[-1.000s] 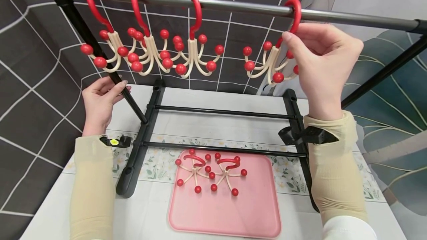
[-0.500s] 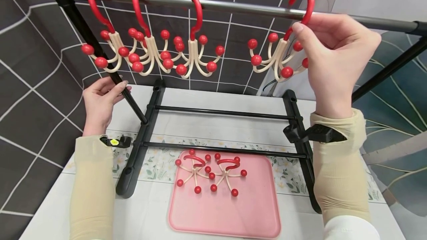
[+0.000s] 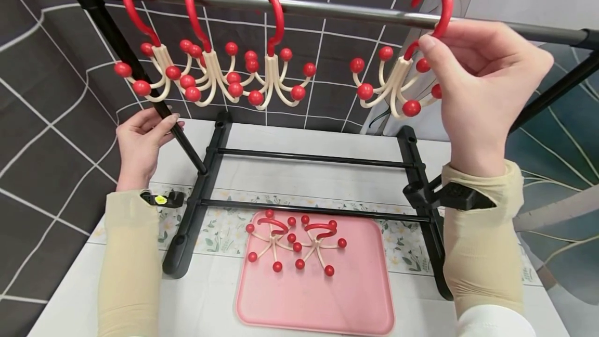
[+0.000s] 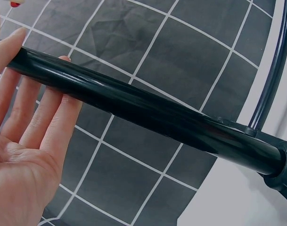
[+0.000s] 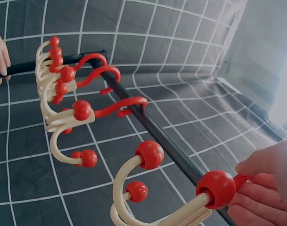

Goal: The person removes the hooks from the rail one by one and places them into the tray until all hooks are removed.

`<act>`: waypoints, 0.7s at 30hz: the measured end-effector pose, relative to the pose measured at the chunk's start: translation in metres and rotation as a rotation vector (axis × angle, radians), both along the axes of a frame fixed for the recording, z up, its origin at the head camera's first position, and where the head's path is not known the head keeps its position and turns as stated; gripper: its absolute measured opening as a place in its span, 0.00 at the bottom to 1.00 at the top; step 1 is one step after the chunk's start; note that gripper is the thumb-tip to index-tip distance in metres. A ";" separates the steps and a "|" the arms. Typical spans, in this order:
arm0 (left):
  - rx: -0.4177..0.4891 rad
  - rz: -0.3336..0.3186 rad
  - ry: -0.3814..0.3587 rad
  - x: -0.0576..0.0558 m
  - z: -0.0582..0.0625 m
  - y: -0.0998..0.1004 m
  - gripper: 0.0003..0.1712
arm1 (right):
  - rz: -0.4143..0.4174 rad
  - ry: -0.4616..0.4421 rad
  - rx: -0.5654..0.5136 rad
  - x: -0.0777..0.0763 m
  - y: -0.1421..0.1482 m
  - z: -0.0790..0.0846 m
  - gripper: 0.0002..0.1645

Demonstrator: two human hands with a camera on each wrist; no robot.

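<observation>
My right hand (image 3: 491, 72) pinches the red hook of a claw hanger (image 3: 398, 82) between thumb and fingers. The hanger has cream arms tipped with red balls, and its hook arches higher over the metal rail than the hooks of the others. In the right wrist view, its near red ball (image 5: 216, 189) sits close by my fingertips. My left hand (image 3: 140, 142) holds the slanted black post (image 4: 134, 101) of the rack, thumb on one side and fingers on the other. To the left, three matching hangers (image 3: 271, 77) hang from the rail (image 3: 337, 10).
Below, a pink tray (image 3: 313, 306) bears two more such hangers (image 3: 317, 243), lying side by side with hooks up. The rack's base bars (image 3: 313, 157) cross the white table (image 3: 206, 295). A dark grid-patterned cloth (image 3: 42, 118) covers the wall behind and at left.
My right hand has lifted the hanger's hook off its seat on the rail and shifted it to the right. The left hand keeps its hold on the post.
</observation>
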State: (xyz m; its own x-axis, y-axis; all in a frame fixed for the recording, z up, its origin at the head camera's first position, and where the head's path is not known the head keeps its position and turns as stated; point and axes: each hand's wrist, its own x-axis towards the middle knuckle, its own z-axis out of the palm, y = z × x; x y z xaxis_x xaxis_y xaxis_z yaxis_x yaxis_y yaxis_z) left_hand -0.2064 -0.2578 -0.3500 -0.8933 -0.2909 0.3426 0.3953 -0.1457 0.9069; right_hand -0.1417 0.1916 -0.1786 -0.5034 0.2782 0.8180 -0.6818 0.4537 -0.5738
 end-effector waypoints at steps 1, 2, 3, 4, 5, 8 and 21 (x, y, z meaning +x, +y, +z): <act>0.001 0.000 0.001 0.000 0.000 0.000 0.17 | 0.003 0.002 0.002 0.001 0.001 0.000 0.11; 0.003 0.000 0.002 0.000 0.000 0.000 0.17 | 0.002 0.002 0.007 0.002 0.001 -0.001 0.11; 0.004 0.000 0.003 0.000 0.000 0.000 0.17 | 0.001 0.001 0.009 0.004 0.001 -0.001 0.11; 0.005 0.001 0.002 0.000 -0.001 0.000 0.17 | 0.004 0.004 0.007 0.006 0.001 -0.002 0.11; 0.006 0.000 0.002 0.000 -0.001 0.000 0.17 | 0.004 0.003 0.005 0.008 0.001 -0.002 0.11; 0.002 0.000 0.005 0.000 -0.002 -0.001 0.17 | 0.001 0.007 0.007 0.012 0.002 -0.004 0.11; 0.011 -0.017 0.018 -0.002 -0.003 -0.002 0.18 | 0.082 -0.048 -0.039 0.023 0.013 -0.029 0.13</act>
State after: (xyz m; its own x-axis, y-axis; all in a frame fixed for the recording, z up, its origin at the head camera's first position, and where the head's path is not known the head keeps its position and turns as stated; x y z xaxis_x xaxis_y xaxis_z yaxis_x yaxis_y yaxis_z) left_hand -0.2085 -0.2594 -0.3525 -0.8920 -0.2794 0.3553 0.4087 -0.1628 0.8980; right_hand -0.1190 0.2043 -0.2076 -0.5637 0.2660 0.7820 -0.6871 0.3743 -0.6227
